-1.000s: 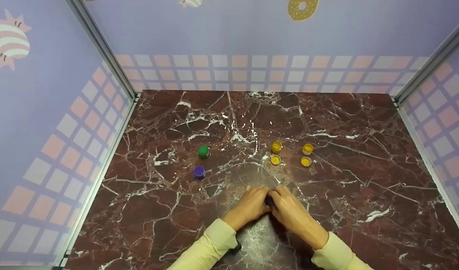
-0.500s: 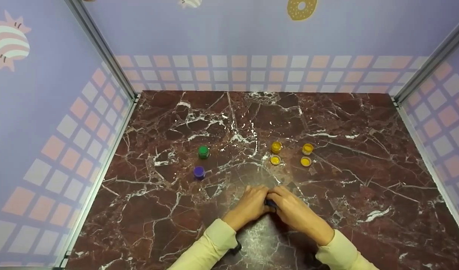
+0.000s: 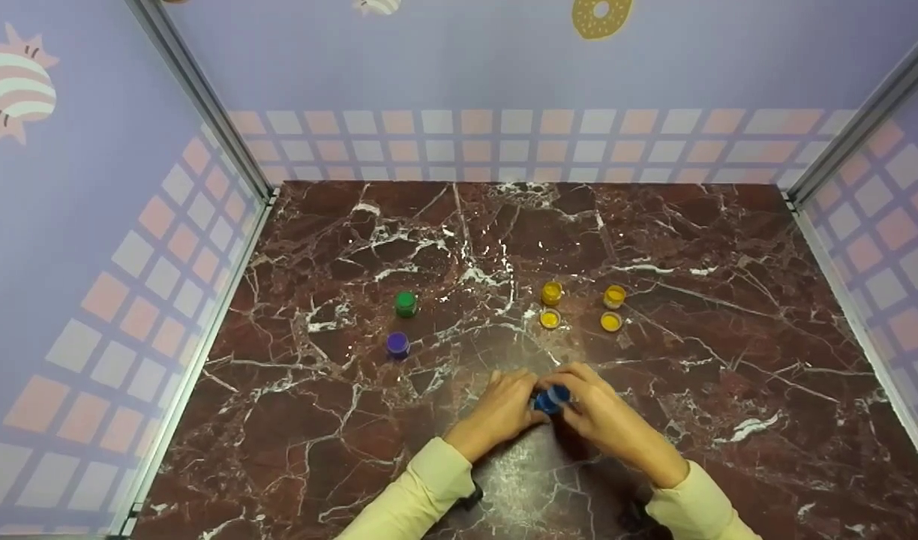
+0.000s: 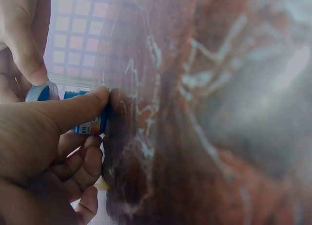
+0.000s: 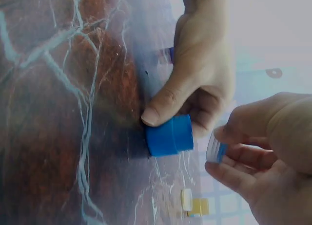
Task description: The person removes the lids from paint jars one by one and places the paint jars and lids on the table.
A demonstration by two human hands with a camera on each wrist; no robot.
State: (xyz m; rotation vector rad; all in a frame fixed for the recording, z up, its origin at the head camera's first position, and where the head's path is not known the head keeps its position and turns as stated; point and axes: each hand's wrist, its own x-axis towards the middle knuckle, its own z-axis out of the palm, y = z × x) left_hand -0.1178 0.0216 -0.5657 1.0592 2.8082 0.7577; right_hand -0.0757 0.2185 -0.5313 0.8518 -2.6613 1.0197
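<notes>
The blue jar [image 5: 168,137] stands upright on the table [image 3: 279,420], between the hands. The left hand [image 3: 506,405] grips its side; the right hand [image 3: 598,409] pinches the lid [image 5: 214,148] just above, apart from it. A printed label [image 4: 88,127] shows in the left wrist view, not the head view.

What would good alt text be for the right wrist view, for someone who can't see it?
The left hand grips an open blue jar on a brown, white-veined table, while the right hand pinches a clear-rimmed lid, held apart from it. A yellow jar shows farther off.
</notes>
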